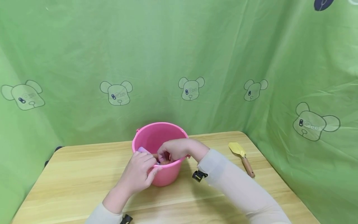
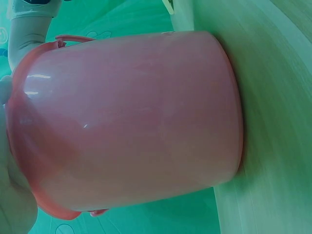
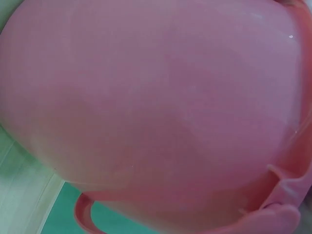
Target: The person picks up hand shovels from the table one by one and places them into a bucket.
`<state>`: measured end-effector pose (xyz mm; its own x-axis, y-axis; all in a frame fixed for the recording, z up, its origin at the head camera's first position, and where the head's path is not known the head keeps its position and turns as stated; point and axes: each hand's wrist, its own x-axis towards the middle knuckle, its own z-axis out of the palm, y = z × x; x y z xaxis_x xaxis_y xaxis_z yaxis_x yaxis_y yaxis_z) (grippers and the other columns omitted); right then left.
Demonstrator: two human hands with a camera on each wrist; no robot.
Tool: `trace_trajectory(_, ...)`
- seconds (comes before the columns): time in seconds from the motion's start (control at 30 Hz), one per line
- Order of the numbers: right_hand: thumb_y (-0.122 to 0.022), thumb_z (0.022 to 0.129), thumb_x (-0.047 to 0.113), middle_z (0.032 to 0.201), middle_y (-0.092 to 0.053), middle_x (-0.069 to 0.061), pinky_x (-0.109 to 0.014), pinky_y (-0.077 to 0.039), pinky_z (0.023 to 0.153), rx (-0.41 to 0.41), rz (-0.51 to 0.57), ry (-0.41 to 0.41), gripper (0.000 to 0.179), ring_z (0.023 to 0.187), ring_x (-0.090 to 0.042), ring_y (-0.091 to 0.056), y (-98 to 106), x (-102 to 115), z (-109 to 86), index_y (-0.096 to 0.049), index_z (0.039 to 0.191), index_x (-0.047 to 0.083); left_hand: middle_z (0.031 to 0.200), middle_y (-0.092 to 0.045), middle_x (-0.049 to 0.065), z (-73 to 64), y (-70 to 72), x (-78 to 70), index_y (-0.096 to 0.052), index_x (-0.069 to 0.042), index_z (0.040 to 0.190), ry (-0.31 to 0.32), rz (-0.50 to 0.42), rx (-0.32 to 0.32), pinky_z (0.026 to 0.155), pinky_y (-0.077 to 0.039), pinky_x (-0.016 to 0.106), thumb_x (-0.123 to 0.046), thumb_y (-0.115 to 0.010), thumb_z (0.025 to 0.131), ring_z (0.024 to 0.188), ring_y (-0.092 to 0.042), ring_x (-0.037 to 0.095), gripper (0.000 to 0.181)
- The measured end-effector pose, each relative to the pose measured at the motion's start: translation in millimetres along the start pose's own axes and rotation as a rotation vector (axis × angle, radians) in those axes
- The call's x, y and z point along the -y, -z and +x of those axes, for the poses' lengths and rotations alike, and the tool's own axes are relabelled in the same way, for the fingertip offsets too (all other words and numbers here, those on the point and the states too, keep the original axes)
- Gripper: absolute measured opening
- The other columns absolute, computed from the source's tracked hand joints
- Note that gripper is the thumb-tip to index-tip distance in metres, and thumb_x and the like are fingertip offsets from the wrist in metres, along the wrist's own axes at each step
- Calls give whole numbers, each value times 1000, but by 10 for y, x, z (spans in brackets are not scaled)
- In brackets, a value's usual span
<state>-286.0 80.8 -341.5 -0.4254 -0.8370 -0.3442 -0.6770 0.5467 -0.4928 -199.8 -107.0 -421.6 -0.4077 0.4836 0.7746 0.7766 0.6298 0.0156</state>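
A pink bucket (image 1: 169,175) stands upright on the wooden table. My left hand (image 1: 138,171) grips its near rim, thumb outside and fingers over the edge. In the left wrist view part of that hand (image 2: 17,204) shows beside the bucket wall (image 2: 136,122). My right hand (image 1: 174,149) reaches over the right rim into the bucket, its fingers curled at a brown wooden handle (image 1: 154,155). A light purple piece (image 1: 143,150) shows inside by my left fingers; the rest is hidden by the hands. The right wrist view is filled by the bucket's outside (image 3: 156,107).
A yellow toy shovel (image 1: 237,149) with a wooden handle lies at the right of the table (image 1: 84,174). A green curtain (image 1: 156,56) with bear-head drawings hangs behind and along both sides. The bucket's pink carrying handle (image 3: 85,217) hangs at its side.
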Motion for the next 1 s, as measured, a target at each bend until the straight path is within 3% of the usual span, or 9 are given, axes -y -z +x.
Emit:
trace_trajectory(0.3, -56, 79, -25, 76, -57, 6, -17, -44, 62, 16, -15, 19, 40, 70, -7, -55, 3, -9, 10, -64, 82, 14, 75, -56, -6, -9, -2, 5, -54, -18, 75, 3, 0, 3, 74, -42, 36, -38, -45, 104, 78, -57, 16, 36)
trace_trajectory(0.6, -52, 75, -29, 81, -59, 1, -19, -49, 65, 16, 13, -4, 44, 79, -17, -60, 5, 4, 8, -65, 87, 11, 75, -57, -5, -2, 11, -5, -53, -18, 74, 9, 0, 6, 76, -43, 36, -39, -44, 104, 79, -59, 16, 38)
trace_trajectory(1.0, -64, 75, -24, 87, -63, 1, -20, -50, 73, 1, -20, -15, 41, 89, -22, -63, 10, 15, -7, -67, 90, 15, 74, -57, -5, -5, 7, -8, -54, -17, 74, 12, 3, 9, 75, -43, 36, -41, -41, 105, 79, -59, 16, 40)
